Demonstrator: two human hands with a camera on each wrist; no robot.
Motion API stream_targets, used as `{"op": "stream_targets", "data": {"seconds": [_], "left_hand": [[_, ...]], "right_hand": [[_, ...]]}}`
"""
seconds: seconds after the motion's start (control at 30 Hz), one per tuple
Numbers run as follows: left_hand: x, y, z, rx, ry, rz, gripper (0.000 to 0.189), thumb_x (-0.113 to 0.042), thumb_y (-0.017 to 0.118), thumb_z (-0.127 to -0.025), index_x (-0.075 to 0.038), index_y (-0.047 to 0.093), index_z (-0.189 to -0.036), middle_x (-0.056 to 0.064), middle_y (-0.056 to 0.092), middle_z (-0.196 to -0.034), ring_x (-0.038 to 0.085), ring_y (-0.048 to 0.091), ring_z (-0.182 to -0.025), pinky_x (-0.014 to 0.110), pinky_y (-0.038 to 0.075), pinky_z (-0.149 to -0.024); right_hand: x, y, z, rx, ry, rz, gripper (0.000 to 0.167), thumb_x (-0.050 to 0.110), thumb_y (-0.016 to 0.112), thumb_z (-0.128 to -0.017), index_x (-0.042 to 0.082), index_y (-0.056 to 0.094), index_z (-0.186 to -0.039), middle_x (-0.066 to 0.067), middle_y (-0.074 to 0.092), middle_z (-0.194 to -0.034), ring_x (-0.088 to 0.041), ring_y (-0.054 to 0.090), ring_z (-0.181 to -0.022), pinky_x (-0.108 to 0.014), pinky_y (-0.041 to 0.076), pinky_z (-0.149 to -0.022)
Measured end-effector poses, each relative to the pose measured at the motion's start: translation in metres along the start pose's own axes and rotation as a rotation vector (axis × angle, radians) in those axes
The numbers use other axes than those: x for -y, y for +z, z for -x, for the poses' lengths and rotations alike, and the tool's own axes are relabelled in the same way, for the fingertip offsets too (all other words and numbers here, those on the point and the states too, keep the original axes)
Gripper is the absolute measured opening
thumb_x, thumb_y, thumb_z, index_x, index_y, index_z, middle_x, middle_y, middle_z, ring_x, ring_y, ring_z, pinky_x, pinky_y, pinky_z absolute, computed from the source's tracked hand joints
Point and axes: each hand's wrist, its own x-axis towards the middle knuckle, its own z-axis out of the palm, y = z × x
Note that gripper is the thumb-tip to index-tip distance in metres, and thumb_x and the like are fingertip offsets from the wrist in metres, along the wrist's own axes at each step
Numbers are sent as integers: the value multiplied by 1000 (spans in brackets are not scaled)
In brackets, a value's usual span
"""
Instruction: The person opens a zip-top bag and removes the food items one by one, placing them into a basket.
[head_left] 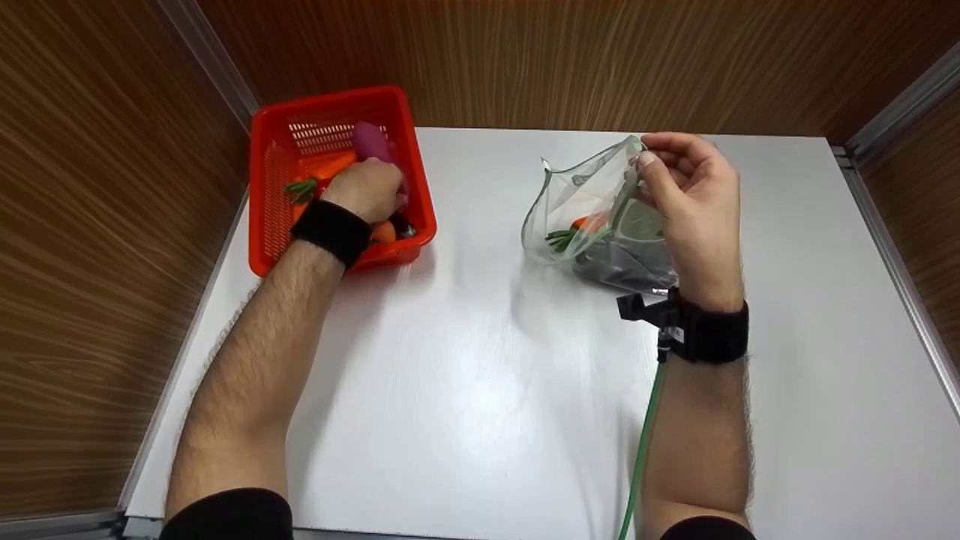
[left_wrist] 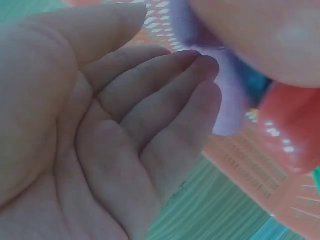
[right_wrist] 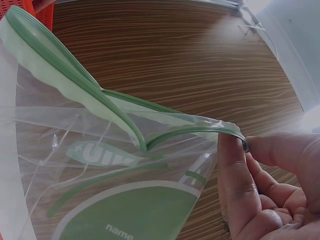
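Pinches the clear bag on the tabletop at only one edge with right grip, holds relaxed, seemingly empty left grip inside red basket, and risks collapsing the unsupported mouth

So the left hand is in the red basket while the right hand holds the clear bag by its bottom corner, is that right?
Not quite: the right hand pinches the clear bag at its green-edged opening, not by its bottom corner, as the right wrist view shows. The left hand is indeed in the red basket.
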Motion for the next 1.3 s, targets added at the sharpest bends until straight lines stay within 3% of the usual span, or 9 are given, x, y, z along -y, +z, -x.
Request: {"op": "stream_targets", "data": {"seconds": [0.03, 0.13, 0.33, 0.5, 0.77, 1.1, 1.3], "left_hand": [[-3, -1, 1, -10, 15, -10, 28, -19, 58, -122, -1, 79, -124, 14, 69, -99, 32, 66, -92, 43, 66, -95], [-14, -5, 3, -91, 140, -178, 32, -21, 64, -121, 2, 77, -139, 22, 76, -113, 37, 72, -100, 53, 70, -111], [-37, -9, 11, -225, 230, -165, 47, -24, 70, -119, -2, 68, -161, 27, 82, -135, 43, 84, -119, 58, 66, -118], [-58, -5, 21, -299, 305, -155, 48, -28, 76, -116, -4, 69, -157, 24, 81, -143, 41, 84, -123, 56, 68, -116], [-82, 2, 37, -359, 448, -110, 55, -29, 76, -116, -9, 65, -166, 15, 71, -167, 35, 70, -155, 52, 60, -129], [-111, 20, 46, -371, 635, -56, 51, -23, 73, -118, -9, 66, -166, 12, 74, -164, 33, 71, -154, 49, 57, -132], [-127, 33, 47, -327, 689, -53, 50, -21, 74, -117, -10, 67, -165, 10, 75, -163, 31, 73, -150, 48, 59, -130]], "right_hand": [[0, 0, 0, -1, -1, 2, 25, 7, 78, -111, -1, 78, -135, -9, 79, -115, -15, 76, -94, -21, 69, -80], [1, -1, 0, -5, -5, 1, 25, 7, 78, -111, -3, 78, -135, -9, 79, -114, -15, 77, -94, -21, 69, -79], [1, -2, -1, -1, -10, 2, 24, 7, 78, -111, -2, 78, -134, -9, 79, -114, -15, 77, -94, -22, 69, -79], [1, -2, -1, -1, -19, -9, 24, 6, 78, -111, -4, 78, -134, -9, 79, -112, -15, 77, -93, -22, 69, -77], [1, -1, 0, 1, -10, 7, 23, 6, 78, -111, 0, 79, -133, -8, 79, -113, -15, 76, -93, -21, 68, -77], [3, 0, 1, 12, 0, 14, 29, 4, 84, -106, -1, 79, -134, -8, 75, -108, -14, 74, -88, -19, 67, -75], [3, 0, 3, 6, 4, 30, 21, 5, 82, -108, -1, 81, -127, -6, 79, -105, -13, 77, -87, -20, 68, -74]]}}
